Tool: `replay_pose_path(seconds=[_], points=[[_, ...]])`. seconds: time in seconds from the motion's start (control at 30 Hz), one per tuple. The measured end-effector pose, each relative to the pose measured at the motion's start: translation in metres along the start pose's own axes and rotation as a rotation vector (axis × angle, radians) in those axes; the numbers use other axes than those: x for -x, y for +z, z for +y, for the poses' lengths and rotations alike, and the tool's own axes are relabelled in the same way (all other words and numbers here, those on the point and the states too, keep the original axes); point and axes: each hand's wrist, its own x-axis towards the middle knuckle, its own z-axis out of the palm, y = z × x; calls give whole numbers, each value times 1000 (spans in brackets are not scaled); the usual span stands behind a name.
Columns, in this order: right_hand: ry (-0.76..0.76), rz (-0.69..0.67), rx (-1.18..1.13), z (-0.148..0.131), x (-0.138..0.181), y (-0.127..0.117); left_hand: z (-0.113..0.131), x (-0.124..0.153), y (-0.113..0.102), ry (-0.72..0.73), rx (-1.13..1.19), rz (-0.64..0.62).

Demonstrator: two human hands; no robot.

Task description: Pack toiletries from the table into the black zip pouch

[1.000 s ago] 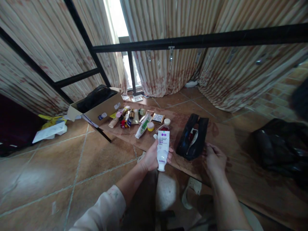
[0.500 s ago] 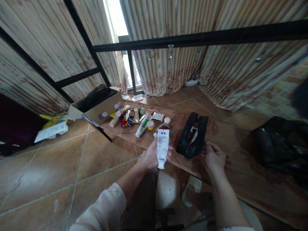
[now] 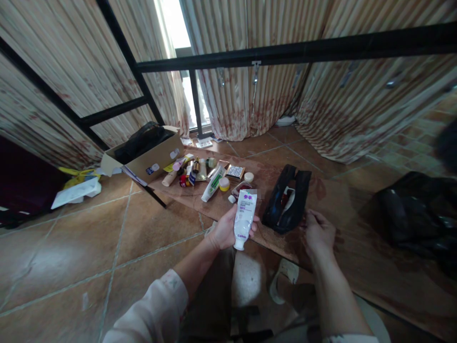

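My left hand (image 3: 224, 231) is closed round a white tube with purple print (image 3: 244, 217), held cap down over the near edge of a low brown board (image 3: 332, 200). An open black pouch (image 3: 285, 199) lies on the board just right of the tube, with something white and red inside. My right hand (image 3: 317, 233) rests at the board's near edge beside the pouch, fingers curled; what they hold, if anything, is hidden.
Several small cosmetics, tubes and jars (image 3: 210, 177) lie on the board's far left. A cardboard box (image 3: 146, 155) with dark contents stands beyond them. Black bags (image 3: 414, 214) sit at the right. A black metal frame (image 3: 285, 50) and curtains stand behind. Tiled floor (image 3: 89, 247) spreads to the left.
The tube in my left hand has tilted, its top leaning right towards the pouch. My right hand has barely moved. The view has shifted slightly.
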Motion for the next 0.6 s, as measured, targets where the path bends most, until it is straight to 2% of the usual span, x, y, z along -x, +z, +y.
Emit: replay_pose_path(seconds=[0.6], points=[[-39, -6, 40, 5, -1, -1, 0, 0, -1, -36, 5, 3]])
